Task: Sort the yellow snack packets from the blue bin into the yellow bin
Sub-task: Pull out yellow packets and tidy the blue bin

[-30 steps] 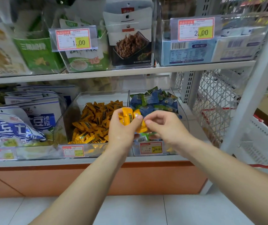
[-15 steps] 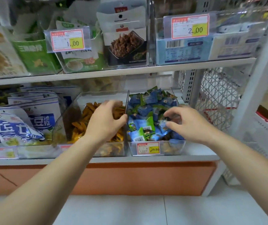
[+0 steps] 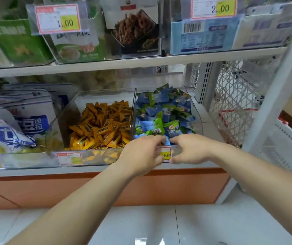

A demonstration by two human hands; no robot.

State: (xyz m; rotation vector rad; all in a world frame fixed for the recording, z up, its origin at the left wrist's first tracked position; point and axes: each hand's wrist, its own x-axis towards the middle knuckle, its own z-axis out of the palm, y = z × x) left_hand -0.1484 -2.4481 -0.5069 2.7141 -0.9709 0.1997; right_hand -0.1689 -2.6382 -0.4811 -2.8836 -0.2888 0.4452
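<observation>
Two clear bins stand side by side on the lower shelf. The yellow bin (image 3: pixel 62 124) on the left is heaped with yellow snack packets (image 3: pixel 102 126). The blue bin (image 3: pixel 198 121) on the right holds blue and green packets (image 3: pixel 162 110); no yellow packet shows in it. My left hand (image 3: pixel 141 152) and my right hand (image 3: pixel 191 149) sit close together at the blue bin's front rim. Their fingers reach in and touch the front blue packets. Neither hand visibly holds a packet. The hands partly cover the blue bin's price tag (image 3: pixel 165 154).
Blue and white bags (image 3: pixel 17 124) fill the shelf left of the bins. The upper shelf (image 3: pixel 141 62) carries boxed goods and price tags close above. A white wire mesh panel (image 3: pixel 233 103) and a slanted white post (image 3: pixel 272 103) stand to the right. Below are the orange base (image 3: pixel 35 191) and tiled floor.
My left hand moved right from over the yellow bin, no longer holding yellow packets, to the blue bin's front. My right hand drew back toward the same front rim. The view moved closer.
</observation>
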